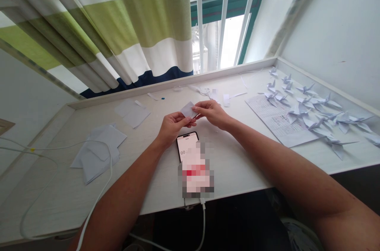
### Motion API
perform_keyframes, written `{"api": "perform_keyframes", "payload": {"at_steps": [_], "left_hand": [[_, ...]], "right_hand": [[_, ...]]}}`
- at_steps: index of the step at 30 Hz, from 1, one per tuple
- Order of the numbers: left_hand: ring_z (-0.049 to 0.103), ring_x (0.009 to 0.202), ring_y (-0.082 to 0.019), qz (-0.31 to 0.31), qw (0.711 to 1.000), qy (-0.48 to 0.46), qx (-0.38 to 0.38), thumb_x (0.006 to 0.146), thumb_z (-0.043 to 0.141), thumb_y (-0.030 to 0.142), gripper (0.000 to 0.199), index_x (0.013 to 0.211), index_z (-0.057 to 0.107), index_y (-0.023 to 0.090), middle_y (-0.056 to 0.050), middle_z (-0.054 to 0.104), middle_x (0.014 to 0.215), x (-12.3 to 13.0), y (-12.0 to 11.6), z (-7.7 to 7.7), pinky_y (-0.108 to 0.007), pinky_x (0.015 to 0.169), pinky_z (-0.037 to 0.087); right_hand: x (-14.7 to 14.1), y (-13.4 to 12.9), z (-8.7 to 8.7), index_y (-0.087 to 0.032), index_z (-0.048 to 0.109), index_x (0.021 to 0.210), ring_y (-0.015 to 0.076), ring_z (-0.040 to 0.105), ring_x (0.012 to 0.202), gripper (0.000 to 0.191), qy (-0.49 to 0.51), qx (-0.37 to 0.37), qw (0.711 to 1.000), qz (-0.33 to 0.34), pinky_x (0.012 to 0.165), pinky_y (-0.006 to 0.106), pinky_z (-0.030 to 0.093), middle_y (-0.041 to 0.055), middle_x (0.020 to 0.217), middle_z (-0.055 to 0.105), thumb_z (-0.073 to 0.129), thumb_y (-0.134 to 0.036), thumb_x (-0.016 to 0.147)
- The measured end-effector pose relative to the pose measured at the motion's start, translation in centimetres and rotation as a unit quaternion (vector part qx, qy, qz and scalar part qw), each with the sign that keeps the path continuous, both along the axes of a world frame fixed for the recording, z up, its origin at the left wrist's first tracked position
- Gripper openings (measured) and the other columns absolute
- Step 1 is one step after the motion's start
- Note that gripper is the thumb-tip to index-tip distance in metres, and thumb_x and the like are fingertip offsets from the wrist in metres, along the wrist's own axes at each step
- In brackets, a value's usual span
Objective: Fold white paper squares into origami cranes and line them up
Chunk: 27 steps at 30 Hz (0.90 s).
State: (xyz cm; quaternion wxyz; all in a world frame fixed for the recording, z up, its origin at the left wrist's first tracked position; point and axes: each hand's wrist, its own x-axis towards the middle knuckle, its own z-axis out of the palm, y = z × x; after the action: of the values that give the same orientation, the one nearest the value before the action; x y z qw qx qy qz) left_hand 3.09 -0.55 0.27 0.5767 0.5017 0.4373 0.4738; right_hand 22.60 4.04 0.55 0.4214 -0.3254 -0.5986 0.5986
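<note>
A small folded piece of white paper (187,110) is held up between my two hands, above the middle of the white desk (160,164). My left hand (175,125) pinches its lower left side between thumb and fingers. My right hand (210,111) grips its right edge with thumb and fingertips. Just below the hands lies a phone (190,152), its screen lit and partly blurred out. The paper's exact folds are too small to tell.
Several folded paper cranes (297,112) stand at the right, some on a printed sheet (264,118). Loose white sheets (97,148) lie at the left. A white cable (111,164) crosses the left arm's area. Paper scraps (227,100) lie behind the hands, near a curtain (160,17).
</note>
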Motion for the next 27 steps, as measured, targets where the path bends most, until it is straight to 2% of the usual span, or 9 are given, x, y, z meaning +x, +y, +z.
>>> {"api": "perform_keyframes", "payload": {"at_steps": [6, 11, 17, 20, 23, 25, 27], "left_hand": [[0.078, 0.075, -0.024, -0.011, 1.0, 0.017, -0.005, 0.071, 0.094, 0.043, 0.039, 0.092, 0.079, 0.013, -0.012, 0.083, 0.088, -0.3, 0.2, -0.3, -0.041, 0.081, 0.06], [0.076, 0.072, -0.021, -0.017, 1.0, 0.021, -0.01, 0.072, 0.093, 0.043, 0.036, 0.089, 0.078, 0.014, -0.01, 0.082, 0.085, -0.2, 0.2, -0.6, -0.038, 0.08, 0.059], [0.075, 0.074, -0.019, -0.002, 1.0, 0.019, 0.021, 0.078, 0.089, 0.049, 0.039, 0.094, 0.078, 0.014, -0.009, 0.082, 0.089, 0.2, 0.3, -0.6, -0.034, 0.076, 0.056], [0.076, 0.077, -0.021, 0.005, 0.999, 0.034, 0.039, 0.08, 0.086, 0.052, 0.041, 0.095, 0.079, 0.014, -0.011, 0.082, 0.091, 0.2, 0.3, -0.6, -0.034, 0.076, 0.056], [0.075, 0.074, -0.02, -0.012, 0.998, 0.054, 0.036, 0.081, 0.085, 0.053, 0.039, 0.087, 0.078, 0.015, -0.01, 0.081, 0.084, 0.0, 0.2, -0.7, -0.034, 0.074, 0.056], [0.073, 0.07, -0.02, -0.036, 0.997, 0.071, 0.024, 0.079, 0.086, 0.052, 0.038, 0.079, 0.076, 0.015, -0.009, 0.079, 0.078, -0.2, 0.2, -0.7, -0.034, 0.073, 0.055], [0.071, 0.068, -0.02, -0.052, 0.995, 0.082, 0.016, 0.078, 0.087, 0.051, 0.037, 0.076, 0.076, 0.015, -0.009, 0.078, 0.075, -0.4, 0.1, -0.7, -0.034, 0.072, 0.055]], "right_hand": [[-0.1, -0.1, -0.1, -0.016, 0.077, 0.084, 0.0158, 0.068, 0.076, 0.04, -0.015, -0.001, 1.0, -0.004, 0.076, 0.033, 0.059, 0.0044, 0.08, 0.075, 0.084, -0.054, 0.08], [-0.1, -0.2, 0.0, -0.016, 0.075, 0.077, 0.0151, 0.063, 0.071, 0.044, -0.016, 0.033, 0.999, -0.005, 0.072, 0.031, 0.055, 0.0025, 0.073, 0.071, 0.083, -0.059, 0.08], [-0.6, -0.3, 0.1, -0.017, 0.074, 0.076, 0.0147, 0.06, 0.07, 0.043, -0.002, 0.062, 0.995, -0.072, 0.071, 0.031, 0.052, 0.0022, 0.073, 0.069, 0.081, -0.058, 0.082], [-0.4, -0.2, 0.0, -0.016, 0.073, 0.076, 0.0152, 0.061, 0.072, 0.04, -0.013, 0.051, 0.996, -0.066, 0.072, 0.032, 0.054, 0.003, 0.075, 0.069, 0.08, -0.055, 0.085], [0.2, 0.1, -0.2, -0.016, 0.077, 0.095, 0.0156, 0.063, 0.075, 0.027, -0.049, 0.075, 0.994, -0.065, 0.074, 0.032, 0.054, 0.0038, 0.084, 0.072, 0.08, -0.042, 0.086], [0.6, 0.3, -0.3, -0.018, 0.078, 0.111, 0.0156, 0.064, 0.077, 0.031, -0.082, 0.11, 0.989, -0.055, 0.073, 0.032, 0.054, 0.0045, 0.091, 0.073, 0.08, -0.036, 0.085], [0.9, 0.5, -0.3, -0.019, 0.079, 0.115, 0.0164, 0.064, 0.079, 0.032, -0.102, 0.134, 0.985, -0.021, 0.073, 0.032, 0.054, 0.0055, 0.094, 0.074, 0.078, -0.035, 0.087]]}}
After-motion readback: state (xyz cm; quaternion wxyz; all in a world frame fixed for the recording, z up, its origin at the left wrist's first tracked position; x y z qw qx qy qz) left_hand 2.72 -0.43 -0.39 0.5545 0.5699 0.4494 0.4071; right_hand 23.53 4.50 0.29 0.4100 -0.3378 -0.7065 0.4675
